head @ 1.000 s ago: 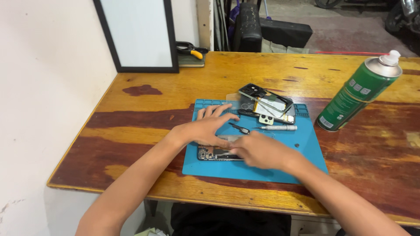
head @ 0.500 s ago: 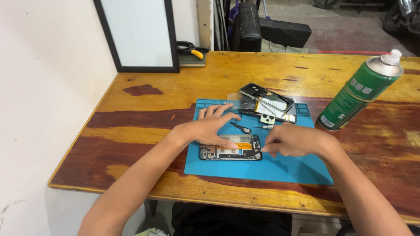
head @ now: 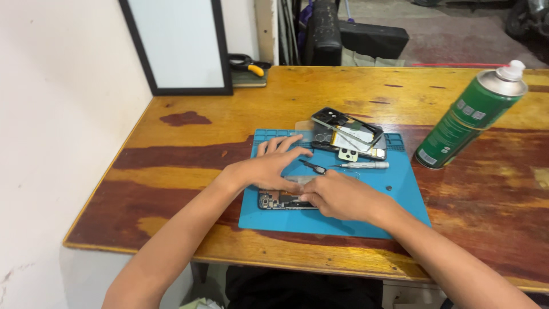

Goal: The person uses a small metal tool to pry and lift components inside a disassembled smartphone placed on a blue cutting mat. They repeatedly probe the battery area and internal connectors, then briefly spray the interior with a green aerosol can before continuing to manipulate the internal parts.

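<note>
An opened phone (head: pixel 273 201) with its insides showing lies on a blue work mat (head: pixel 400 197). My left hand (head: pixel 274 166) lies flat over the phone's upper left, fingers spread onto the mat and thumb pressing beside the phone. My right hand (head: pixel 340 197) covers the phone's right half, its fingers curled onto the phone's top edge and touching my left thumb. What its fingertips pinch is hidden. A small black tool (head: pixel 313 167) lies just above both hands.
A silver screwdriver (head: pixel 366 165) and a stack of phone shells and parts (head: pixel 346 130) lie at the mat's far side. A green spray can (head: pixel 469 117) stands at the right. A black-framed white board (head: pixel 177 46) and yellow-handled pliers (head: pixel 249 64) sit at the wooden table's (head: pixel 171 171) back.
My right hand went right toward the screwdriver half a second ago and has come back left onto the phone. My left hand has stayed in place.
</note>
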